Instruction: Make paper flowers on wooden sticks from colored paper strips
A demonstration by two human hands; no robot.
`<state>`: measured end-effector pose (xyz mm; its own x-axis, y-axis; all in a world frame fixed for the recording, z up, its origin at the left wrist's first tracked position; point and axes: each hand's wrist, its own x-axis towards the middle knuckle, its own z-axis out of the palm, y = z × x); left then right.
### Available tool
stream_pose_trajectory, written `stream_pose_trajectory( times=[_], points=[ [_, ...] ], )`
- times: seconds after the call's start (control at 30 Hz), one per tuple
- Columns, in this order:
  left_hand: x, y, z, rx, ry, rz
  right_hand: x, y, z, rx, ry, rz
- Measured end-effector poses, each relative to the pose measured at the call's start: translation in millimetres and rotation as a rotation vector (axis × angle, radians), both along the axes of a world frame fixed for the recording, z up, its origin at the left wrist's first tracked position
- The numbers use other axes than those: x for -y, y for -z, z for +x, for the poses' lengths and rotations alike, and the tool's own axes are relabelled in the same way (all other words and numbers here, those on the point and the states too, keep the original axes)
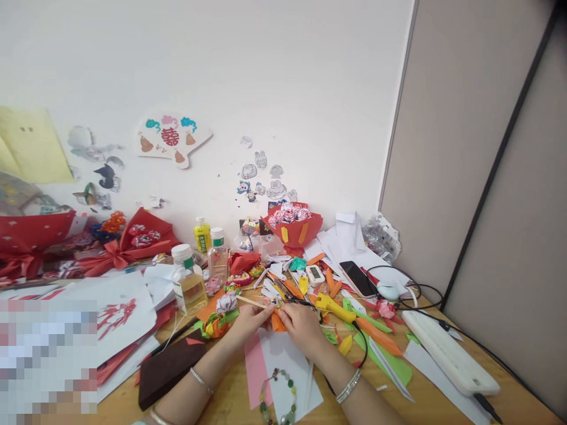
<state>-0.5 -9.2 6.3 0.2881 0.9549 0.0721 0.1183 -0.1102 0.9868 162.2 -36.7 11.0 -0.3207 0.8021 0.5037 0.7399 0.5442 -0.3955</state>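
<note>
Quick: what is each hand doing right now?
Left hand: closed, pinching the orange paper piece.
Right hand: closed on the same orange paper piece.

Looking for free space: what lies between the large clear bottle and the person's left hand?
Head view: a pale paper flower lies between the clear bottle and left hand, which pinches orange paper.

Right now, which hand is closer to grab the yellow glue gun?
Right, likely. The right hand sits beside the glue gun; the left hand is farther; both pinch the orange paper.
</note>
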Motion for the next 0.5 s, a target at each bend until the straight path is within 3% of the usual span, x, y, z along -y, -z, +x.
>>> stream_pose_trajectory(
  times=[0.5],
  points=[
    [10.5,-15.2,6.6,-0.092,0.063,0.053,-0.9,1.2,1.8,0.000,0.044,0.008]
  ],
)
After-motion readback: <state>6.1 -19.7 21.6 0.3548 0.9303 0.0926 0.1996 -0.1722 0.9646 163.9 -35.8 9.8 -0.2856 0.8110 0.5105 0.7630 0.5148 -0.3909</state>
